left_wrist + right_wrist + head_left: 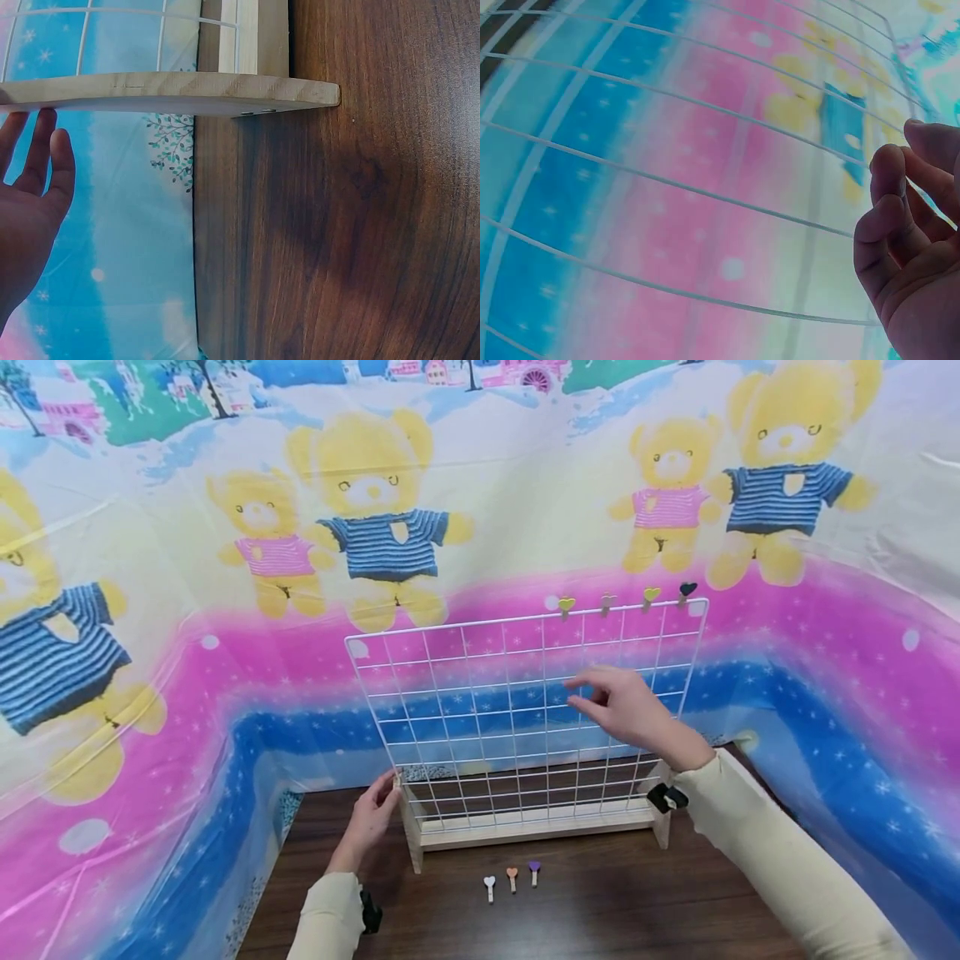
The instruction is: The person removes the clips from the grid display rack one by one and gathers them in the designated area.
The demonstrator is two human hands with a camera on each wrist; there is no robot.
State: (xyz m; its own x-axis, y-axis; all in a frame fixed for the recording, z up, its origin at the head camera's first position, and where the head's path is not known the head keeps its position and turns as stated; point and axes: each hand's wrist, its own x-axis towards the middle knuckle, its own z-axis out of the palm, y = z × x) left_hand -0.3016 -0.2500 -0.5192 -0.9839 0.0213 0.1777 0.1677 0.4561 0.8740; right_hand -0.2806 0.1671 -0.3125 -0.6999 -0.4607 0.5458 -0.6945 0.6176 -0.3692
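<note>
The left hand [371, 814] reaches to the left end board [412, 827] of a wooden stand [536, 827]; in the left wrist view its fingers are fairly straight, their tips against the outer face of the board, but the thumb is out of sight there, so I cannot tell whether it pinches the wood. The right hand [626, 706] is raised in front of the right half of a white wire rack [450, 627], with nothing seen in its grasp; its fingers are loosely curled, and a narrow gap shows between thumb and forefinger. The rack stands upright in the stand, on a dark brown table [600, 902]. Along the right part of its top wire sit four heart clips: a yellow clip [566, 604], a pale pinkish clip [608, 602], a second yellow clip [652, 596] and a black clip [687, 589] near the corner. Three more lie side by side on the table in front of the stand, hearts pointing toward it: a white clip [490, 887], an orange clip [512, 877] and a purple clip [534, 871]. Cream sleeves [780, 852] cover both forearms. Behind the rack hangs a cloth [510, 560] printed with yellow bears and bands of pink and blue.
</note>
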